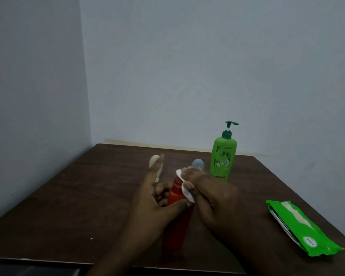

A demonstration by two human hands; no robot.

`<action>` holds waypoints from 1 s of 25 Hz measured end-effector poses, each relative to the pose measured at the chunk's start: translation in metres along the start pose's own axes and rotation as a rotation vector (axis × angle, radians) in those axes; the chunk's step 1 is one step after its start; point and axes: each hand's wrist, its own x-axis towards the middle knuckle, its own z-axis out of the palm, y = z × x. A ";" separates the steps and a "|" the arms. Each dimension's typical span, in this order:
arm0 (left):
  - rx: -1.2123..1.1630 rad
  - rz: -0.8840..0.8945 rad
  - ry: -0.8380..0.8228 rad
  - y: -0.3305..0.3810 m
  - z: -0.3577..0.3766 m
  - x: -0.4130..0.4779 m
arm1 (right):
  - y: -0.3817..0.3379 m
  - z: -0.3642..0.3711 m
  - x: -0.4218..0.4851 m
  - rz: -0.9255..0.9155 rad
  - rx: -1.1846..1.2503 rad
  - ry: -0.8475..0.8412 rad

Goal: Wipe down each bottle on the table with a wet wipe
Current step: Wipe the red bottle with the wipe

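Observation:
A red bottle (177, 222) stands upright near the front middle of the dark wooden table (68, 196). My left hand (153, 200) grips its body from the left. My right hand (203, 194) presses a white wet wipe (185, 189) against the bottle's shoulder and cap. A tall green pump bottle (223, 156) stands behind on the right. A small white bottle (155, 166) stands behind my left fingers, partly hidden. A grey-capped bottle (198, 163) peeks out behind my right hand; its body is hidden.
A green pack of wet wipes (299, 230) lies flat at the table's right edge. Pale walls meet in a corner behind the table on the left. The table's front edge runs just below my wrists.

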 end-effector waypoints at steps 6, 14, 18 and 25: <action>0.008 -0.143 -0.088 -0.019 0.003 -0.006 | -0.008 0.013 0.005 -0.157 -0.005 -0.083; 0.073 -0.165 -0.059 -0.020 0.009 -0.004 | -0.011 0.011 0.006 -0.177 -0.104 -0.112; 0.098 -0.097 -0.135 -0.021 0.007 -0.006 | 0.006 -0.006 0.002 0.045 -0.033 0.030; 0.139 0.014 -0.071 -0.021 0.024 -0.021 | -0.003 -0.023 -0.003 0.208 0.061 0.286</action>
